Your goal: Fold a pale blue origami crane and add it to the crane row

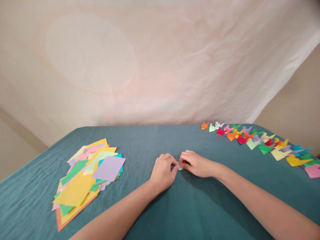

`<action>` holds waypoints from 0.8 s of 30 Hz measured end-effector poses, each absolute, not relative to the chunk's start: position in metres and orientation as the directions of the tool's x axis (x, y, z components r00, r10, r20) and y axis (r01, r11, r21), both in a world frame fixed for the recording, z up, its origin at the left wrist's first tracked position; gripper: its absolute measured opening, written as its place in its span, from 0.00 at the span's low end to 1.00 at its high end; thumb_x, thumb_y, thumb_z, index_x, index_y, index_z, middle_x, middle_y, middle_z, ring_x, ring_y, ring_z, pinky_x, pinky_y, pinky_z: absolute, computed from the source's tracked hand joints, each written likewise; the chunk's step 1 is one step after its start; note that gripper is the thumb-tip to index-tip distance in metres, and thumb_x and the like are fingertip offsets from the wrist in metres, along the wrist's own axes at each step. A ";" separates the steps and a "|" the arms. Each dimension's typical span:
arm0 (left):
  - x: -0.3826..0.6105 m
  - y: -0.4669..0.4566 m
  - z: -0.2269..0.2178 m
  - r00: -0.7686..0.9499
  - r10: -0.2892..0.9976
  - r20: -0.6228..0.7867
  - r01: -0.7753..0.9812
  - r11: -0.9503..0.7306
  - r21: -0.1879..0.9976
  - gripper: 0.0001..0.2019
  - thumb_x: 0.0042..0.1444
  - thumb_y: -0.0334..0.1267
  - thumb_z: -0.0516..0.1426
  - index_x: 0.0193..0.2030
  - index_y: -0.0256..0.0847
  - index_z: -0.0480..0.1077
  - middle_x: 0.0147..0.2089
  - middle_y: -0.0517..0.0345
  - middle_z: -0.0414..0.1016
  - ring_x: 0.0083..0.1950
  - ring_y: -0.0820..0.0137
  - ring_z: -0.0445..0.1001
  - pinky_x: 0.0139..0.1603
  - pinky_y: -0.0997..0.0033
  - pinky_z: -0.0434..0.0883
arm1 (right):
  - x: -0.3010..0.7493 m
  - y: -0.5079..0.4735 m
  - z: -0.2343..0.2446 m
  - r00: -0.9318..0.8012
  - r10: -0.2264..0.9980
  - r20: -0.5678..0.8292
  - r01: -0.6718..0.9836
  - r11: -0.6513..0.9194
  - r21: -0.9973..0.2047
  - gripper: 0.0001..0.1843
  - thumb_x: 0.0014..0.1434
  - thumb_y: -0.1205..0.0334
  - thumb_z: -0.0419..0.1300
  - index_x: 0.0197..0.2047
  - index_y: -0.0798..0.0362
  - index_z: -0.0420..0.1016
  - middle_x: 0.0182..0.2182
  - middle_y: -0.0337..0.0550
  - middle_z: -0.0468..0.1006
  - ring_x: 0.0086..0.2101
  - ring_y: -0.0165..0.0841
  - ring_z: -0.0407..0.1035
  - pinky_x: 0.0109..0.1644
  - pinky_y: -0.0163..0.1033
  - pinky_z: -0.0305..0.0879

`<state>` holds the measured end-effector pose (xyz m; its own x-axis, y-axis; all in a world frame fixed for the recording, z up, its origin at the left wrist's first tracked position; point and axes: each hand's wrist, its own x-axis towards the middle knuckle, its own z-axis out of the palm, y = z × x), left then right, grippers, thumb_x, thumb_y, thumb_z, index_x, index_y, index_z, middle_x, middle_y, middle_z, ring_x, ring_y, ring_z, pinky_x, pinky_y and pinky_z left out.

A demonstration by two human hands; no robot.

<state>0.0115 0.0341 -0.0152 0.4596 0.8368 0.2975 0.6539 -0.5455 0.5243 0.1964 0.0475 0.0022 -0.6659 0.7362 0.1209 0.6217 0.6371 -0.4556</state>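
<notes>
Between my fingertips, just above the green tablecloth [160, 140], is a small pale blue-green piece of folded paper [180, 168]. My left hand [163, 170] pinches its left side with thumb and forefinger. On the other side my right hand [196, 163] has its fingers curled closed on the paper. Most of the paper is hidden by the fingers, so its folded shape cannot be made out.
To the left lies a loose, overlapping pile of coloured paper squares [77, 190], with a lilac square [109, 168] on top. Several folded paper birds [252, 143] in many colours stand in rows along the right rear edge. A pale cloth [155, 66] hangs behind the table.
</notes>
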 end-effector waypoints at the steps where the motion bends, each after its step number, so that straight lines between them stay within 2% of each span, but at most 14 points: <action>1: 0.012 0.034 -0.015 0.460 0.835 0.301 0.653 -0.548 0.522 0.04 0.54 0.33 0.55 0.31 0.40 0.70 0.38 0.57 0.71 0.42 0.66 0.67 0.45 0.65 0.63 | 0.196 0.047 0.003 -0.664 0.738 0.120 0.624 0.636 -0.454 0.06 0.60 0.68 0.52 0.30 0.53 0.65 0.29 0.40 0.69 0.33 0.32 0.61 0.40 0.38 0.57; 24: 0.012 0.030 -0.014 0.499 0.802 0.328 0.638 -0.596 0.488 0.04 0.56 0.30 0.52 0.33 0.39 0.67 0.38 0.55 0.69 0.43 0.66 0.65 0.48 0.64 0.63 | 0.195 0.043 0.002 -0.645 0.753 0.129 0.648 0.629 -0.430 0.05 0.60 0.68 0.52 0.31 0.53 0.64 0.30 0.42 0.70 0.33 0.33 0.61 0.40 0.39 0.57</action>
